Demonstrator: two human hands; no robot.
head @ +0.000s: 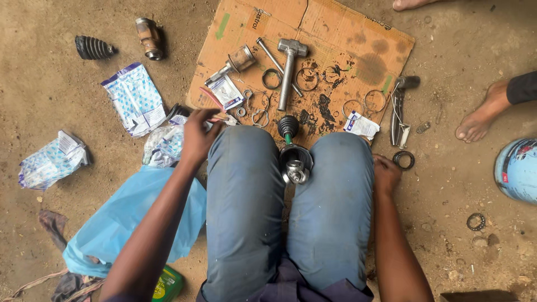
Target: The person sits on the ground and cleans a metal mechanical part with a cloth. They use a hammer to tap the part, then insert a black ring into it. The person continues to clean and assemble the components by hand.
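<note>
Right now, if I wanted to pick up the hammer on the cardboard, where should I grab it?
Probably by the long metal handle, near its lower end. The hammer lies flat on the cardboard with its heavy head at the far end and the handle pointing toward the knees. Come from above, fingers across the handle. Metal rings lie close beside it, so reach down carefully.

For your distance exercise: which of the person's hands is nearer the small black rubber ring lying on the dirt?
Right. The right hand rests just beside the black rubber ring; the left hand is beyond both knees.
</note>
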